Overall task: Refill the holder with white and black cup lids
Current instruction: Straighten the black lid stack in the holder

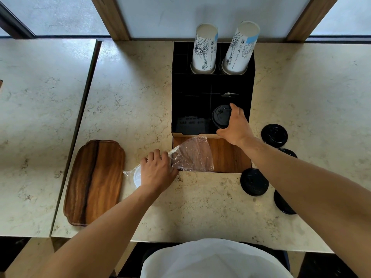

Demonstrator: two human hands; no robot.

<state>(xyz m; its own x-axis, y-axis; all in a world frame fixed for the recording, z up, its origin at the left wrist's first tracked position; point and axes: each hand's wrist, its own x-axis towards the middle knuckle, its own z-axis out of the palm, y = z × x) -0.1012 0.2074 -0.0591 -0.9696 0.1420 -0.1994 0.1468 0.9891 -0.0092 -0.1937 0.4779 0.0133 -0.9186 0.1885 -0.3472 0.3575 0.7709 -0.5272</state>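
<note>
— So why is the black lid (221, 116) held over the holder (251, 77)?
— It is gripped by the right hand (235, 127), fingers curled round its rim, for lowering into the front-right slot.
— And the left hand (155, 170)?
— The bag (190, 155) of white lids (137, 177) is pinned on the tabletop (200, 207), fingers curled over it, kept ready.

Café counter, paper cup stacks (204, 49), lid holder (192, 101), marble top (128, 93)

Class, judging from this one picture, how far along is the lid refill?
Done: nothing clearly; the holder compartments look dark. In hand: the right hand lowers a black lid stack in; the left hand grips the bagged white lids. Left: four loose black lids and the white ones.
</note>
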